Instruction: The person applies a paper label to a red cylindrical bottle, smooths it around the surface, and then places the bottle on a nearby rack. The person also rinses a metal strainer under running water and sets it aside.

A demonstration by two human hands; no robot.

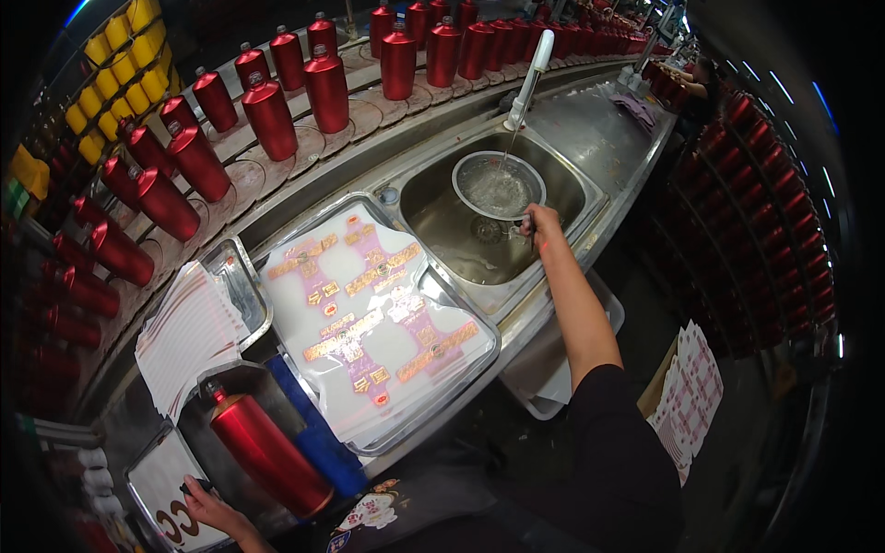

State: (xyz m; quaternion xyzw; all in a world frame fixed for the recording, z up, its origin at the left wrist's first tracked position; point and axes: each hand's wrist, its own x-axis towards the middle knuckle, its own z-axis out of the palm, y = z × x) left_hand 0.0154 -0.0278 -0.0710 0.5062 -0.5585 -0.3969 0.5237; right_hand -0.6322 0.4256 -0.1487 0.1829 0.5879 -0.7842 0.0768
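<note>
Fingers of the right hand gripped the bowl by its handle, best kept level under the tap; the left hand pinched a black thing.

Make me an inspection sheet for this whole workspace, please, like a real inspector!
Surface: metal counter with a built-in sink.
Job's things: water runs into a metal bowl; printed sheets lie in a metal tray; a large red bottle lies left of the tray.
Clutter: purple cloth toward the counter's far end.
Fingers: right fingers grip a dark handle at the bowl; left fingers touch a small black thing.
Cables: nothing seen.
Surroundings: rows of red bottles, yellow containers, another person.
</note>
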